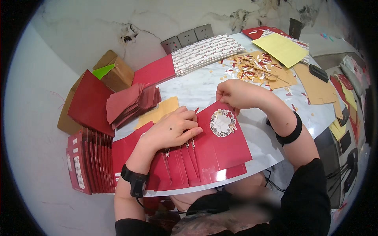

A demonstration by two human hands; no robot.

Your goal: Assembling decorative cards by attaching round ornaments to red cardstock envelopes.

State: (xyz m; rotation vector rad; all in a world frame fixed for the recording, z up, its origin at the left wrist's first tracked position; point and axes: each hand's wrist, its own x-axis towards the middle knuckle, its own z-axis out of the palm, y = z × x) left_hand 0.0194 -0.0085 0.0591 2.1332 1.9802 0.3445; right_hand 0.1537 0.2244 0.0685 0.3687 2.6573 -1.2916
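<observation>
A row of overlapping red cards (179, 173) lies fanned along the front of the table, pale cut-out trim showing on some. On the rightmost one, a red card (228, 151), sits a round white wreath pattern (223, 123). My left hand (171, 128) is closed over the upper edges of the cards, thumb stretched to the right; its fingertips are partly hidden. With thumb and forefinger pinched, my right hand (240, 96) grips the top edge of the rightmost card. Behind my left hand is a piece of yellow-tan paper (163, 110).
Upright red cards (88, 161) stand packed at the left, below a large red folder (92, 102). Dark red sheets (128, 104) lie stacked nearby. Paper scraps (256, 69), a yellow sheet (281, 49) and a black stapler-like object (318, 73) are at the far right.
</observation>
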